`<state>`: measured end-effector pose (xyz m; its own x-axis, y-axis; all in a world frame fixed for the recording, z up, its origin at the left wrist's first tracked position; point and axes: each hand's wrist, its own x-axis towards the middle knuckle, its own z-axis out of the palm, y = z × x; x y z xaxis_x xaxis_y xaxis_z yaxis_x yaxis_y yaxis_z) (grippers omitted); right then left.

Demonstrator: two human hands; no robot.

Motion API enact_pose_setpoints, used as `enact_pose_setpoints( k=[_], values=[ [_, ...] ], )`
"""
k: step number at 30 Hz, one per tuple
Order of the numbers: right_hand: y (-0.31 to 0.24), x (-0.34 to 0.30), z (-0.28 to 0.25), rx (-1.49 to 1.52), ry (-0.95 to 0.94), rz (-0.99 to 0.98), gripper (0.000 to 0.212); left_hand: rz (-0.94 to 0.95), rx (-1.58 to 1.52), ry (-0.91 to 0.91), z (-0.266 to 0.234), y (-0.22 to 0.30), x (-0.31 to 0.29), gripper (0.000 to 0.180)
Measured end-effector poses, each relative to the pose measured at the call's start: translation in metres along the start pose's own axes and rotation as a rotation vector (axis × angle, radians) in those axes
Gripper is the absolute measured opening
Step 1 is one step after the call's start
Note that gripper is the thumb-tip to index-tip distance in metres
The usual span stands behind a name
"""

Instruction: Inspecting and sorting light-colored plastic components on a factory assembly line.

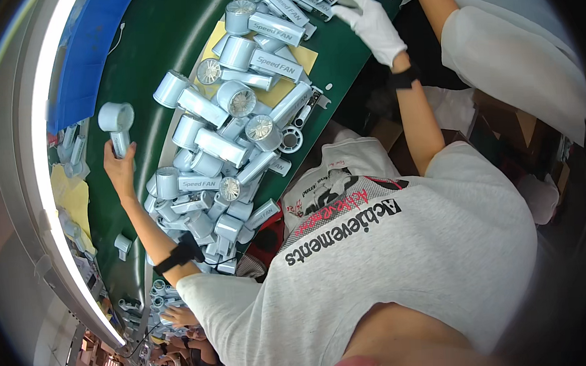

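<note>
The left grip (120, 168) is clamped on a fan (116, 118) by its slim handle, probably because that part wraps easily and leaves the round head free; the fan is held up over the far side of the counter (157, 44), near the blue panel (78, 68). The gloved right grip (376, 35) reaches over the near edge, its fingertips by fans at the top of the heap (217, 147); I cannot tell whether they close on one. The glove perhaps keeps the shells clean.

The heap lies along the near edge, apparently to stay within easy reach, its fans tipped every way as if placed without order. A yellow sheet (309, 59) lies under part of it, perhaps as padding. A ring (291, 140) sits right at the near edge, and a loose fan (122, 244) lies toward the far edge.
</note>
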<state>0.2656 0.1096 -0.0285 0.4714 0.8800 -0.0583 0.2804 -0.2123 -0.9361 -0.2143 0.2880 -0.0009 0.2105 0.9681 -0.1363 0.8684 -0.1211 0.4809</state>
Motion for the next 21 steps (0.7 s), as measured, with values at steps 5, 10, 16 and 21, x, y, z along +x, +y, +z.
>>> enact_pose_setpoints(
  k=[5, 10, 16, 21],
  values=[
    [-0.085, -0.062, 0.058, 0.646, -0.642, -0.022, 0.065, 0.149, -1.894, -0.633, 0.048, 0.118, -0.108, 0.08],
    [-0.1, -0.088, 0.111, 0.816, -0.815, -0.079, 0.036, 0.213, -2.422, -0.821, 0.156, 0.187, -0.195, 0.064],
    [-0.062, -0.089, 0.121, 0.883, -0.731, -0.01, 0.032, -0.077, -1.569, -0.072, 0.14, 0.19, -0.2, 0.037],
    [-0.073, -0.103, 0.102, 0.542, -0.679, -0.167, 0.038, -0.011, -0.986, 0.026, 0.13, 0.21, -0.2, 0.069]
  ],
)
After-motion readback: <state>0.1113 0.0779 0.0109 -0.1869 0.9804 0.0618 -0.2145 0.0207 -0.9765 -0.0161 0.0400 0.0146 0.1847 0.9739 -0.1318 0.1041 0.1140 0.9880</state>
